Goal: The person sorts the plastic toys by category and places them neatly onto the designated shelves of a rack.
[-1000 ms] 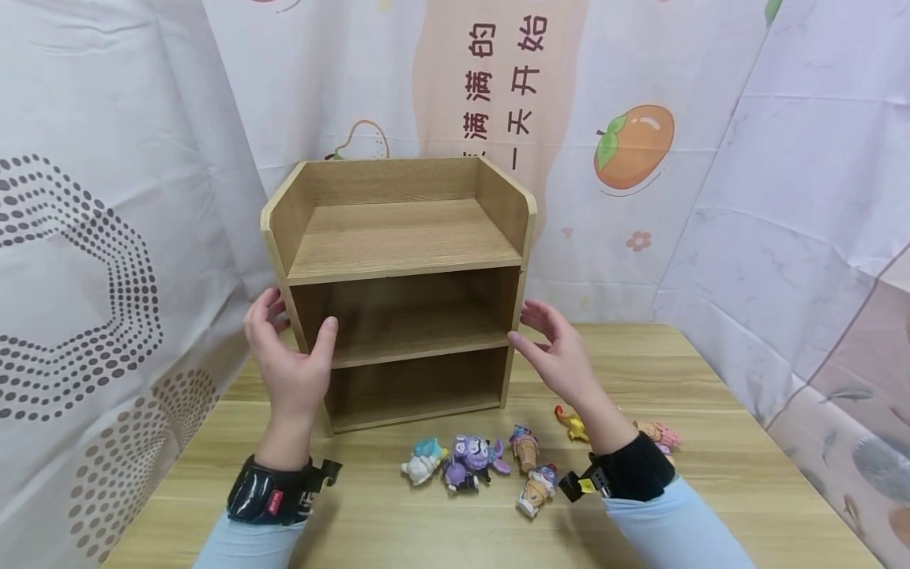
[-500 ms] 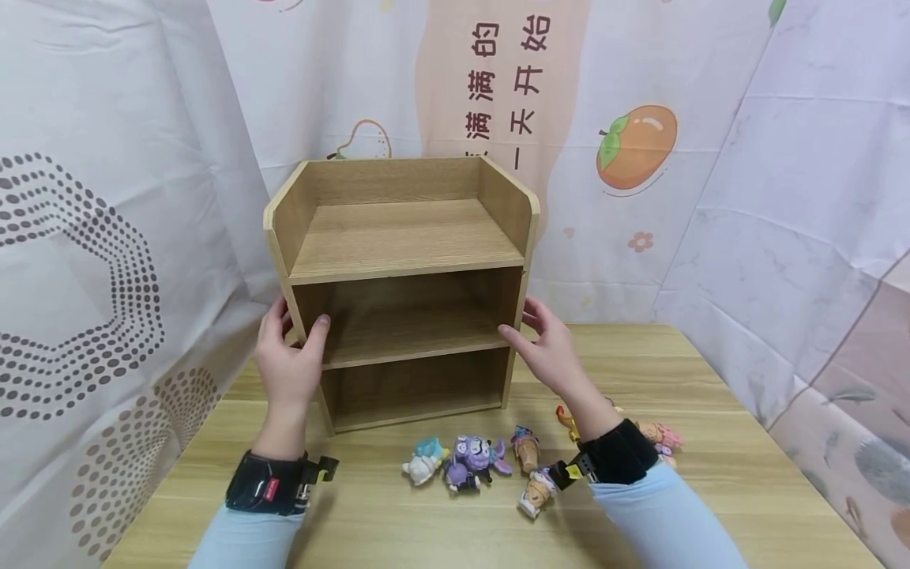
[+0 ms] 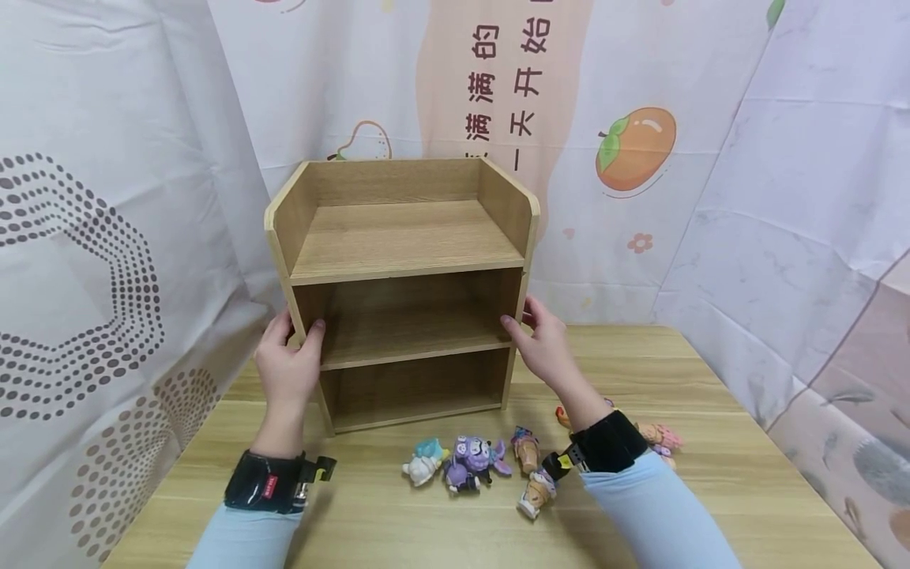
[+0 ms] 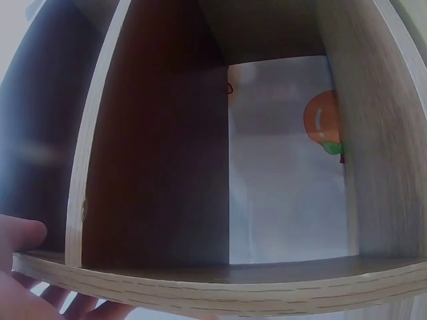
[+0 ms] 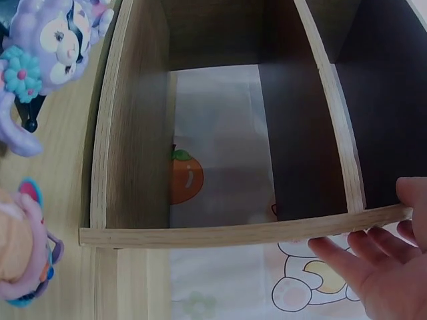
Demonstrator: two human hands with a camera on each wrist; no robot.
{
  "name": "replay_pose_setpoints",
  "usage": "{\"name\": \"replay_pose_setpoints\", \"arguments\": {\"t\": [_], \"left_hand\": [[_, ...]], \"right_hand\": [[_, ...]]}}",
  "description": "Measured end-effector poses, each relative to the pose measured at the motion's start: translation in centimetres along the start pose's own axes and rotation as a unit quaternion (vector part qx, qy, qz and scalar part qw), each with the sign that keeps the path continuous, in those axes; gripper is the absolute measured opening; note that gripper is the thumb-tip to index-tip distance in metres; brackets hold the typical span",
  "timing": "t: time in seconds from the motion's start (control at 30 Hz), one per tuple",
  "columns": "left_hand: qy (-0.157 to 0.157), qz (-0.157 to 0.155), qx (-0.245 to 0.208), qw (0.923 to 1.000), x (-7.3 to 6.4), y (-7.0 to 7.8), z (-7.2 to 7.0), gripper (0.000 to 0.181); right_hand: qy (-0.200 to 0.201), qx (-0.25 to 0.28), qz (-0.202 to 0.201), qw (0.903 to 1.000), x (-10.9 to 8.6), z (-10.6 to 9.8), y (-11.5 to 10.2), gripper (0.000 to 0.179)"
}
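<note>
A light wooden shelf unit (image 3: 405,241) with a walled top and two compartments below stands upright at the back of the table. My left hand (image 3: 290,363) grips its left side panel, thumb on the inner face and fingers around the outside. On the opposite side, my right hand (image 3: 547,348) holds the right panel the same way, thumb at the front near the middle board. The left wrist view shows the left thumb (image 4: 27,233) inside the panel's edge. In the right wrist view, the right hand's fingers (image 5: 383,257) lie along the panel's outer face.
Small toy figures lie before the shelf: a white and blue one (image 3: 424,461), purple ones (image 3: 472,458), and two ice-cream-cone ones (image 3: 526,450). Pink and tan figures (image 3: 661,436) lie beyond the right forearm. Printed curtains hang behind the wooden table (image 3: 398,537).
Both hands have closed in on the shelf unit's sides, the left moving right and the right moving slightly left, and now grip the panels. The shelf stands almost where it was.
</note>
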State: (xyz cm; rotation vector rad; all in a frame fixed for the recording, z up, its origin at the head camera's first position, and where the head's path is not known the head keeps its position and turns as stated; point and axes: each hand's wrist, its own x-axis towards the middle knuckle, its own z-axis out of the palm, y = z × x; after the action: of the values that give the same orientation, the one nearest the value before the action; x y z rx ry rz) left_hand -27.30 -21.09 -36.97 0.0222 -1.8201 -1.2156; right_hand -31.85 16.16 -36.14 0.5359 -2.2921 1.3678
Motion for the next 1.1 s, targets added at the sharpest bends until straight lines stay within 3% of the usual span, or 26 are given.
{"name": "replay_pose_setpoints", "arguments": {"t": [0.3, 0.8, 1.1], "left_hand": [[0.001, 0.003, 0.01, 0.9999, 0.1, 0.1, -0.3, 0.03], [-0.023, -0.001, 0.0, 0.9997, 0.1, 0.4, -0.3, 0.032], [-0.038, 0.002, -0.018, 0.9991, -0.3, 0.3, 0.3, 0.03]], "right_hand": [[-0.012, -0.003, -0.014, 0.9998, 0.3, -0.2, 0.1, 0.037], [-0.003, -0.041, -0.036, 0.9985, 0.1, -0.5, 0.0, 0.035], [0.004, -0.051, -0.024, 0.9984, -0.2, -1.1, 0.5, 0.031]]}}
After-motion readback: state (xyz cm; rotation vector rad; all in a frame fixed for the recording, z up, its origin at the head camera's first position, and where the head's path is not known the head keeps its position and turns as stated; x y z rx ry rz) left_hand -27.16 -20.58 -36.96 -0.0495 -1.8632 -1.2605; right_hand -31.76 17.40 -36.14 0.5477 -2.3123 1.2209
